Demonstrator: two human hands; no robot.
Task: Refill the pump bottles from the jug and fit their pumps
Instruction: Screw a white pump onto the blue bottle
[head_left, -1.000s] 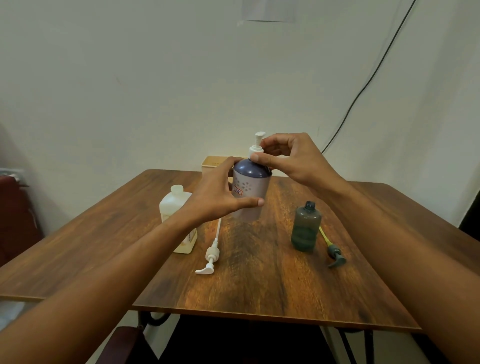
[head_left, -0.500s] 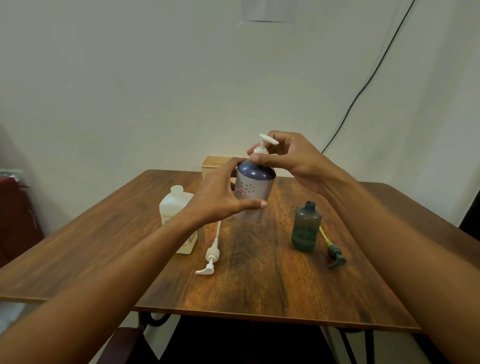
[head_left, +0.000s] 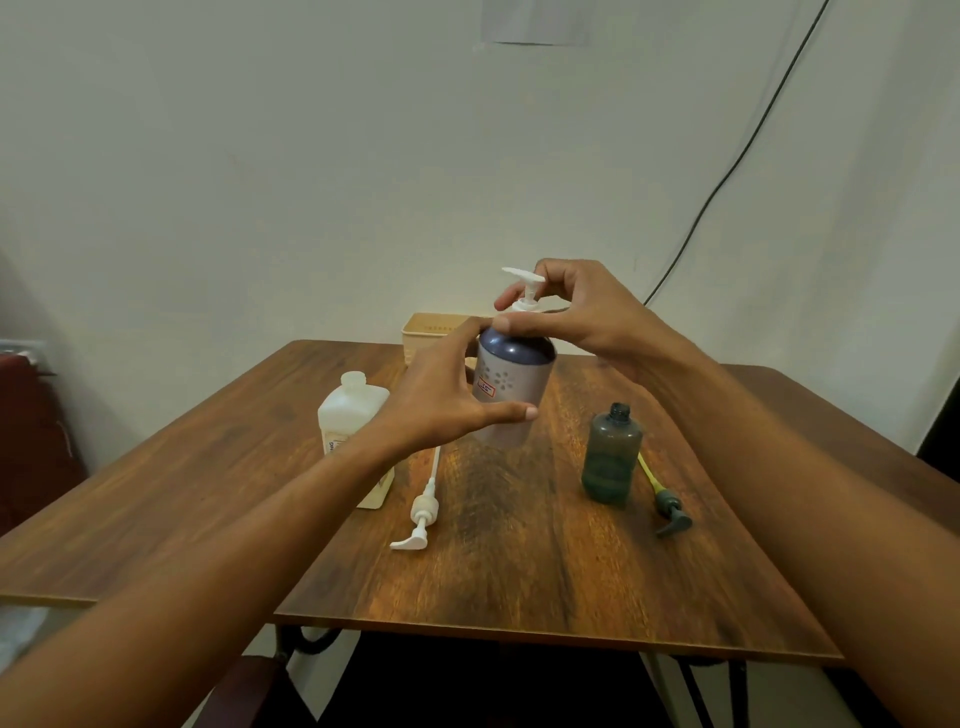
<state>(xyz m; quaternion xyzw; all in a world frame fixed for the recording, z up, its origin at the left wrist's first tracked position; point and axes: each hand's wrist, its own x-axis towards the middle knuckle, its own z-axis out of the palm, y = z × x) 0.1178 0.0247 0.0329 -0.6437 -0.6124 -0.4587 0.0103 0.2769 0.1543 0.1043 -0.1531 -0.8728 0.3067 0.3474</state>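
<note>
Both hands on the purple bottle (head_left: 511, 387), pump (head_left: 525, 291) at its neck.

Table (head_left: 519, 571), wood top, against a pale wall (head_left: 311, 156); a black cable (head_left: 727, 171) runs down the wall at right. Left hand (head_left: 441, 402) wraps the purple bottle's body, fingers (head_left: 511, 414) closed round it, bottle held tilted just above the table at centre. Right hand (head_left: 582, 317) sits at the top, fingers closed on the white pump's collar; nozzle points left. White jug (head_left: 350, 410), uncapped, stands left of the bottle, partly behind the left wrist. Green bottle (head_left: 611, 454), open-necked, stands upright to the right. Beige box (head_left: 434, 332) at the far edge. Spare white pump (head_left: 422, 512) lies flat near centre. Green pump (head_left: 667, 506), yellow tube, lies just beside the green bottle.
</note>
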